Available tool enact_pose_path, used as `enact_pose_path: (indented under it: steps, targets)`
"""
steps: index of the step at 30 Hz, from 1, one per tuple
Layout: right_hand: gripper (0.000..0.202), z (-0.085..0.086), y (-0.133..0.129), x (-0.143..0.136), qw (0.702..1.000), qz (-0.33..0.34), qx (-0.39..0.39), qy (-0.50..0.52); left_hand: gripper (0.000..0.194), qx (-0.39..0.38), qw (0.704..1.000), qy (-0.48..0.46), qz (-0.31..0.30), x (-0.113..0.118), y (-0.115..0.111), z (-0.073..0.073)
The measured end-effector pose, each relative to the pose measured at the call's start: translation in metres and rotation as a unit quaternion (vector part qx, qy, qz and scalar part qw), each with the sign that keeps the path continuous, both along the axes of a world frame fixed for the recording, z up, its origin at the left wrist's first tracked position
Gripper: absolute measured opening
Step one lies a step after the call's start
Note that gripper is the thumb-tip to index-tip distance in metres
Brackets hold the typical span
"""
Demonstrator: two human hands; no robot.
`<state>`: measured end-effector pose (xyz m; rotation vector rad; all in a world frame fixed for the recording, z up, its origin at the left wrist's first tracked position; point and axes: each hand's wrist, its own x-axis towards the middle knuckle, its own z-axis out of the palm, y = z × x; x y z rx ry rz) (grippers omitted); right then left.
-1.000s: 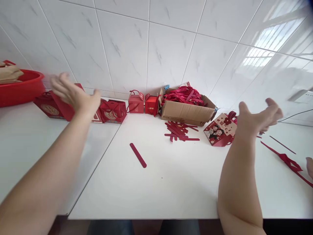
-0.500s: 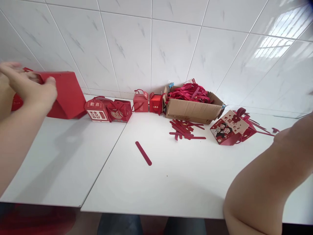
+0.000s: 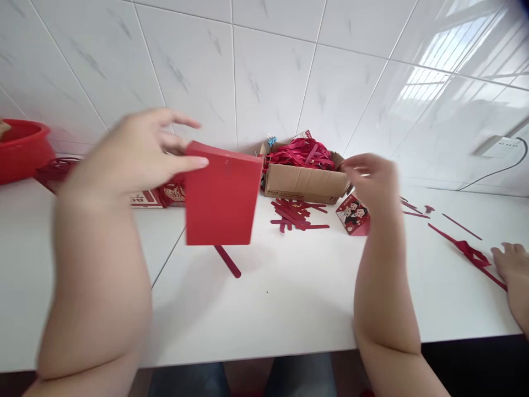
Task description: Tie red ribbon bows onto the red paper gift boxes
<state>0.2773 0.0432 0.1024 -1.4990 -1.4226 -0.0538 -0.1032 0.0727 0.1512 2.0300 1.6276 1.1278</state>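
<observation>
My left hand (image 3: 152,151) grips the top edge of a plain red paper box (image 3: 219,204), thumb on its near face. The box hangs upright above the table, with a small hole near its top. Partly behind it lies a dark red strip (image 3: 231,264) on the table. My right hand (image 3: 370,176) is raised, slightly blurred, fingers partly bent and apart, with nothing visible in it. It is in front of the right end of a cardboard box (image 3: 306,183) full of red ribbons (image 3: 301,153). Below that hand stands a printed red box (image 3: 353,215), partly hidden.
A pile of red strips (image 3: 295,215) lies before the cardboard box. Red boxes (image 3: 171,194) stand behind my left arm; a red basin (image 3: 25,149) is far left. Another person's hand (image 3: 510,264) rests at right near a red ribbon (image 3: 471,253). A tiled wall closes the back.
My left hand has carried the red paper box from the far left to the centre. My right hand has come into view from the right. The camera view has turned slightly right.
</observation>
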Motion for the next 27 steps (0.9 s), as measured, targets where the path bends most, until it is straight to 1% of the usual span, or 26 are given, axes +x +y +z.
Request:
enact_pose_path:
  steps: [1,2,3,4,5,7,9,12,14,16,18,21,24,27]
  targets:
    - [0.019,-0.011,0.014,0.000,0.997,0.010,-0.071,-0.008,0.059,-0.022,1.000,-0.011,-0.013,0.028,-0.007,0.000]
    - [0.020,-0.023,0.029,-0.001,0.991,0.009,-0.134,-0.021,0.055,-0.025,0.999,-0.030,-0.022,0.050,-0.010,-0.002]
    - [0.023,-0.037,0.044,-0.003,0.980,0.020,-0.192,-0.047,0.051,-0.032,0.998,-0.043,-0.033,0.067,-0.009,-0.007]
    - [0.027,-0.051,0.057,-0.007,0.966,0.024,-0.244,-0.076,0.050,-0.028,0.998,-0.050,-0.029,0.077,-0.004,-0.013]
    - [0.029,-0.065,0.068,-0.010,0.960,0.020,-0.264,-0.085,0.051,-0.020,0.998,-0.047,-0.028,0.083,0.003,-0.020]
    - [0.034,-0.092,0.086,-0.017,0.956,0.009,-0.279,-0.094,0.049,-0.015,0.999,-0.023,-0.026,0.083,0.020,-0.033]
    - [0.037,-0.115,0.096,-0.020,0.951,0.005,-0.291,-0.106,0.046,-0.022,0.999,0.014,-0.032,0.074,0.036,-0.041]
    - [0.034,-0.135,0.104,-0.019,0.942,0.003,-0.312,-0.121,0.040,-0.036,0.997,0.049,-0.039,0.059,0.050,-0.045]
    - [0.031,-0.141,0.107,-0.015,0.938,-0.001,-0.322,-0.125,0.040,-0.052,0.995,0.066,-0.046,0.052,0.053,-0.045]
    - [0.030,-0.143,0.109,-0.011,0.937,-0.007,-0.326,-0.126,0.043,-0.062,0.993,0.085,-0.048,0.049,0.053,-0.043]
    - [0.028,-0.143,0.109,-0.008,0.936,-0.013,-0.329,-0.126,0.048,-0.075,0.991,0.103,-0.042,0.049,0.050,-0.041]
    - [0.023,-0.140,0.110,-0.003,0.933,-0.023,-0.338,-0.125,0.054,-0.121,0.984,0.125,-0.032,0.051,0.046,-0.039]
    - [0.019,-0.137,0.110,0.001,0.930,-0.034,-0.344,-0.125,0.058,-0.150,0.978,0.137,-0.045,0.053,0.043,-0.037]
    - [0.022,-0.136,0.109,-0.001,0.932,-0.034,-0.335,-0.134,0.061,-0.161,0.975,0.147,-0.051,0.054,0.042,-0.036]
